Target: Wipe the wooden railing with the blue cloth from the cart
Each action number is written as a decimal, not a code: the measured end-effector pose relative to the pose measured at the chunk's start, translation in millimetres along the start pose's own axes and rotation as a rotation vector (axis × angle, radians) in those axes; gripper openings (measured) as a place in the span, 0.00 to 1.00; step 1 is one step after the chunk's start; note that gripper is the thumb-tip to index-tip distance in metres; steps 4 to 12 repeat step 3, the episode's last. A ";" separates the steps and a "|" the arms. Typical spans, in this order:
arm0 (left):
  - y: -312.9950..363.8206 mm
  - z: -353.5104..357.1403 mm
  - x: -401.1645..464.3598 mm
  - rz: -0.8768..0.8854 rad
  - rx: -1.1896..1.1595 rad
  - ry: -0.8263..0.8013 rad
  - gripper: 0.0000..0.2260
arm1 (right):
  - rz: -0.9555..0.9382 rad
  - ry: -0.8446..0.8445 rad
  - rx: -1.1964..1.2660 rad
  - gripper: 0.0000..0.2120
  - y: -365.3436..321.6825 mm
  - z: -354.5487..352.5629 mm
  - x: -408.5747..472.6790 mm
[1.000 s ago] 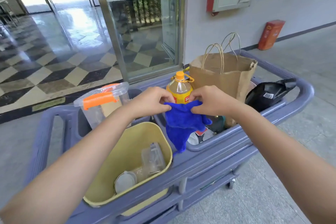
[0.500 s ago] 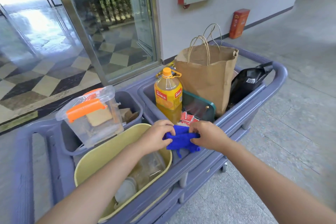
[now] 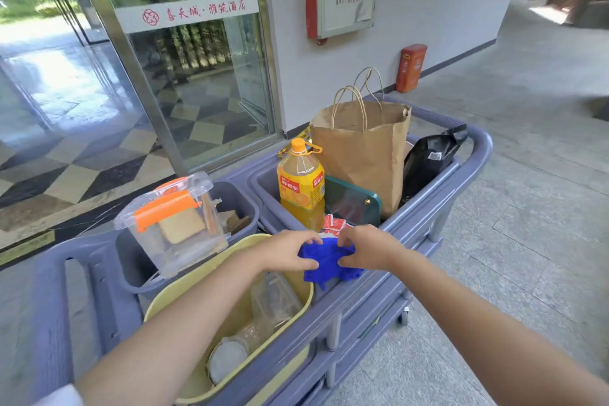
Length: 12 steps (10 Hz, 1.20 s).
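Left hand (image 3: 290,250) and right hand (image 3: 365,247): both closed on the bunched bright-blue fleecy cloth (image 3: 326,262), fingers pinching its upper edge from either side, thumbs underneath. Cloth held just above the near rim of the grey-lilac plastic service cart (image 3: 356,303), a loose tail hanging toward that rim; whether it touches cannot be told.

Just left of the cloth: pale-yellow plastic bucket (image 3: 184,300) at the cart's near edge, clear containers inside. Behind the hands, in the cart's right-hand tub: orange-juice bottle with orange cap (image 3: 301,188), dark-green flat case (image 3: 354,204), brown paper carrier bag with twine handles (image 3: 365,148), black plastic pouch (image 3: 428,161) at the far right corner. Left tub: clear plastic box with orange latch (image 3: 174,224).

Progress: early. Cloth is in hand and clear of the tub; no wiping done. No wooden railing identifiable in view, only dark blurred woodwork at the far upper right.

Room: open paved walkway to the right of the cart and beyond. Glass door (image 3: 184,76) and wall close off the left and far sides. Drawing the cloth back over the near rim looks unobstructed.
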<state>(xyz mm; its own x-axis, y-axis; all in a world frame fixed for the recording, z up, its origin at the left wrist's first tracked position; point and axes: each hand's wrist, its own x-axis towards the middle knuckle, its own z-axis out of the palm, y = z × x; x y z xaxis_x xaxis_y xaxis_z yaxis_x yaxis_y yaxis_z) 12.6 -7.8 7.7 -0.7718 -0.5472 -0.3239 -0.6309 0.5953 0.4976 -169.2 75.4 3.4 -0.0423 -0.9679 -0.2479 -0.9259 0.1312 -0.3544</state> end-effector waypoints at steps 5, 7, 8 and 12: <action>39.4 -81.4 15.6 -0.233 0.318 -0.436 0.25 | 0.043 -0.295 -0.060 0.14 -38.7 -77.4 7.5; 39.4 -81.4 15.6 -0.233 0.318 -0.436 0.25 | 0.043 -0.295 -0.060 0.14 -38.7 -77.4 7.5; 39.4 -81.4 15.6 -0.233 0.318 -0.436 0.25 | 0.043 -0.295 -0.060 0.14 -38.7 -77.4 7.5; 39.4 -81.4 15.6 -0.233 0.318 -0.436 0.25 | 0.043 -0.295 -0.060 0.14 -38.7 -77.4 7.5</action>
